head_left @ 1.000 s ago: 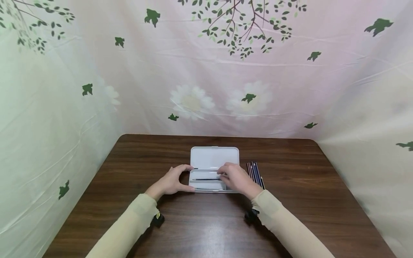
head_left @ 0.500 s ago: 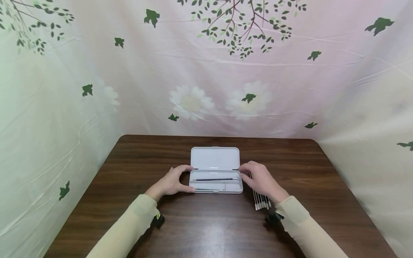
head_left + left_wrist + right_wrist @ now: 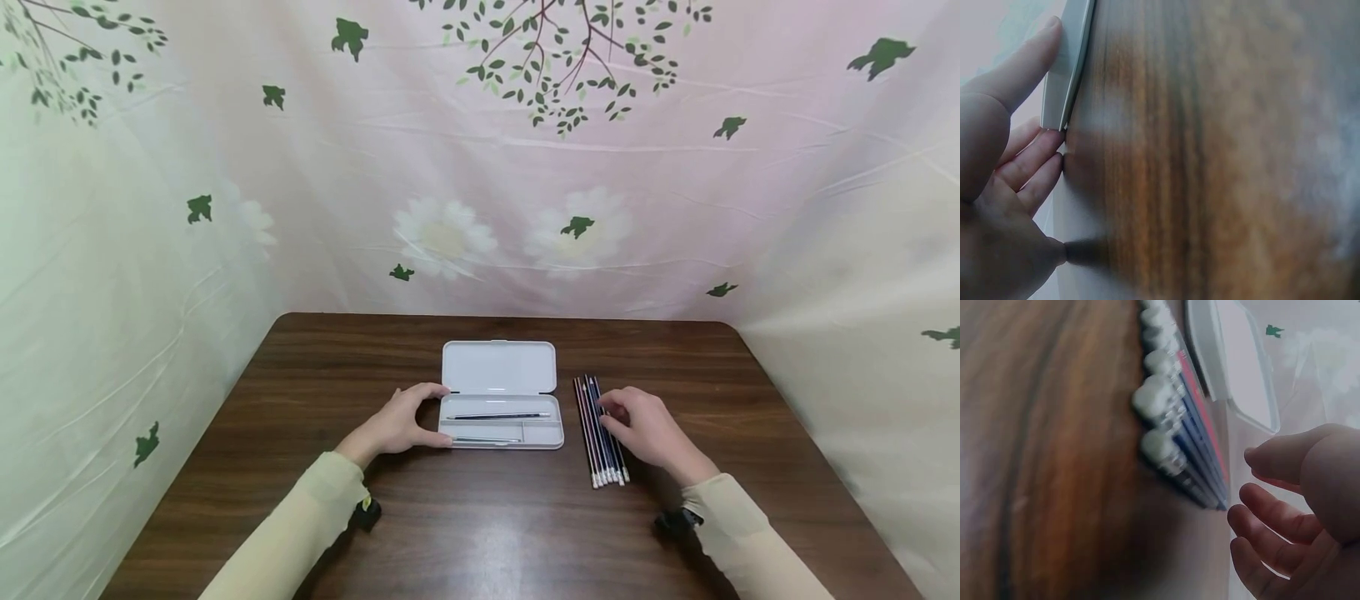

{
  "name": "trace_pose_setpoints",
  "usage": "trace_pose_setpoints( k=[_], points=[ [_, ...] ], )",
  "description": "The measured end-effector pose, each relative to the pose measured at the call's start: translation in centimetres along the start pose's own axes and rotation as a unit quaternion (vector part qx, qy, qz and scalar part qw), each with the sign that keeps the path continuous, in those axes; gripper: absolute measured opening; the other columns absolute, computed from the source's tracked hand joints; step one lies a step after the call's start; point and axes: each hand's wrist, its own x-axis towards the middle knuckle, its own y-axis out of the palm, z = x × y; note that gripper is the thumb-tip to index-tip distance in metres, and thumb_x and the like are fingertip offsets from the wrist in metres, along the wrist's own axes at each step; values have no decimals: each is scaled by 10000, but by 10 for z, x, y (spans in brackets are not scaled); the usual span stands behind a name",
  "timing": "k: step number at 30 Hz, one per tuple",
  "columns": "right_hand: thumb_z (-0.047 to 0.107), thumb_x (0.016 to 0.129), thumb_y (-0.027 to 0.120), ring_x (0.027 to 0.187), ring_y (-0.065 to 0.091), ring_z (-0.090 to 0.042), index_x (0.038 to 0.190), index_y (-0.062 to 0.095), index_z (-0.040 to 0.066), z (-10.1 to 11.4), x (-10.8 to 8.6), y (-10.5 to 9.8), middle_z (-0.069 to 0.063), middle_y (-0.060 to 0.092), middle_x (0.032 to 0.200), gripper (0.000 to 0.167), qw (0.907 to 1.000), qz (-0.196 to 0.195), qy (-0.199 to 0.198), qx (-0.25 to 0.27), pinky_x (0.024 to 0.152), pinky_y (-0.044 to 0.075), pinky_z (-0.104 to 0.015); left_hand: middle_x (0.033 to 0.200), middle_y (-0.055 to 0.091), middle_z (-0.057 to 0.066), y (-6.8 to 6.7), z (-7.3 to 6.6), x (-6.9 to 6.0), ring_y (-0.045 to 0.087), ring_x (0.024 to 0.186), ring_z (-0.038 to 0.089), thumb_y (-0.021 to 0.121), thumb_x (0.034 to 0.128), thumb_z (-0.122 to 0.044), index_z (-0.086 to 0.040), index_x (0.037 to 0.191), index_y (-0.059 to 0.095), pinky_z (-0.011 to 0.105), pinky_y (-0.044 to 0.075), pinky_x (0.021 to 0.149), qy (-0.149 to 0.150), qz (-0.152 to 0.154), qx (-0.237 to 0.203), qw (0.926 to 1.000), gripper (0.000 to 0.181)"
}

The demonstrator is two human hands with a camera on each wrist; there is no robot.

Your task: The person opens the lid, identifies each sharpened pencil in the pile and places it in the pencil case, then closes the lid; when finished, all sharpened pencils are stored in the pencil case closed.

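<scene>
An open white pencil case [image 3: 543, 434] lies on the table with its lid [image 3: 498, 367] tipped back. A dark pencil [image 3: 498, 416] lies in its rear compartment. A thin pale stick-like item [image 3: 487, 440] lies in the front left compartment. My left hand [image 3: 393, 425] holds the case's left end, thumb at the front corner and fingers at the back, as the left wrist view also shows. My right hand [image 3: 645, 427] hovers beside a row of pencils [image 3: 600, 442], fingers loosely bent and holding nothing. In the right wrist view the pencils' white eraser ends [image 3: 1154, 397] face the camera.
The brown wood-grain table [image 3: 480, 525] reaches to a printed cloth backdrop [image 3: 480, 208] behind and at both sides. The pencil row lies just right of the case, between it and my right hand.
My right hand has left the case's inside, where the dark pencil now lies uncovered, and moved right past the pencils. My left hand has stayed at the case's left end.
</scene>
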Motion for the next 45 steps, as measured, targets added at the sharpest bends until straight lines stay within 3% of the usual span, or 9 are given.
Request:
trace_pose_setpoints(
  k=[9,24,34,45],
  points=[
    [3,878,800,804,640,-123,1059,766,68,-11,-10,2,-9,693,920,196,10000,15,-28,0,707,566,-345,1544,533,89,0,-1,0,424,1500,295,919,794,-485,-116,1483,544,702,74,1253,-4,-5,0,10000,867],
    [11,855,808,776,641,-121,1055,748,47,-13,-15,-1,-55,714,938,212,9993,224,305,43,678,564,-314,1544,534,85,-2,-2,1,427,1498,283,919,797,-477,-109,1481,545,700,76,1254,-2,-20,10,10000,862],
    [-33,846,759,802,648,-149,1076,740,31,-10,-17,-6,-70,711,947,239,9974,413,589,-14,692,566,-347,1552,527,93,-1,-3,-1,418,1506,288,911,804,-484,-108,1492,538,692,66,1259,6,13,15,10000,868],
    [-38,819,787,763,638,-154,1027,733,34,-10,-23,-8,-15,687,834,227,9950,564,790,-216,669,551,-384,1553,529,70,1,2,0,415,1509,274,903,812,-493,-128,1496,538,683,83,1262,11,20,83,10000,857]
  ],
)
